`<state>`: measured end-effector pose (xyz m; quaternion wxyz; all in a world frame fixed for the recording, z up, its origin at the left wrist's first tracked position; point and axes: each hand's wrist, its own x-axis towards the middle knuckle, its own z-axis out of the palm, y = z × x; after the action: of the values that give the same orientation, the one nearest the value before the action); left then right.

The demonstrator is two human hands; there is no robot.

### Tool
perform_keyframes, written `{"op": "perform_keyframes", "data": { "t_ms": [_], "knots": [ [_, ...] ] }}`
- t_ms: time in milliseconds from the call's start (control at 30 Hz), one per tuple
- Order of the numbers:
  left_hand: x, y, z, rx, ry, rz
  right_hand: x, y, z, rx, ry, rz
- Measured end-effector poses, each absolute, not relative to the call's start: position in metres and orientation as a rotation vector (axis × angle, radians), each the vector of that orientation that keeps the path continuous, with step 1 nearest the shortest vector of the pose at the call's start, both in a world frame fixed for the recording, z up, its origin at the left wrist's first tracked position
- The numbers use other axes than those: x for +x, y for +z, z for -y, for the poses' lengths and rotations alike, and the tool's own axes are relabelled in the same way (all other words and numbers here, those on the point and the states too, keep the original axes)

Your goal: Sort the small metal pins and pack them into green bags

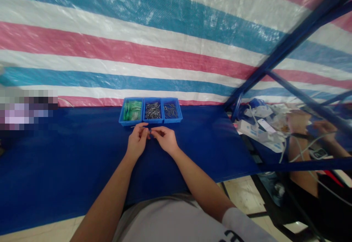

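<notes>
Blue plastic bins: three box-shaped trays side by side at the far edge of the table, straight-walled and open-topped.
Left bin [131,123]: glossy, crinkled green-and-clear packets [133,110].
Middle bin [153,121]: a loose heap of short, shiny metal pieces [153,110].
Right bin [173,120]: thin, dark metal pins [171,111], lying criss-cross.
Left hand [136,141]: just on the near side of the bins, fingers bent and close together, thumb and forefinger pinching a slim piece [150,131]; a thin sliver [132,127] juts out to the left, and whether it belongs to that piece cannot be told.
Right hand [166,139]: thumb and forefinger pinching at the slim piece between the hands, other fingers curled.
Table [68,154]: smooth, dark blue surface with a slight sheen.
Tarpaulin [137,53]: woven plastic in red, white and blue stripes, wrinkled and glossy, behind the table.
Frame [277,57]: blue bars slanting across the right.
Far right: white box [251,129], flat phone [266,125], crumpled plastic bags and a co-worker's hand [298,121], blurred.
</notes>
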<state>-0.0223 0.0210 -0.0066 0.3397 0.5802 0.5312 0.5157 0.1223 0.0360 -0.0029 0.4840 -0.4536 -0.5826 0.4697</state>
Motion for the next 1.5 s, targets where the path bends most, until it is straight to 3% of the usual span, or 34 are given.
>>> {"op": "perform_keyframes", "data": {
  "t_ms": [1500],
  "knots": [
    [-0.0226, -0.0133, -0.0238, 1.451, 1.396, -1.322, 0.1207, -0.0069, -0.0359, -1.087, 1.229, 1.376]
  ]
}}
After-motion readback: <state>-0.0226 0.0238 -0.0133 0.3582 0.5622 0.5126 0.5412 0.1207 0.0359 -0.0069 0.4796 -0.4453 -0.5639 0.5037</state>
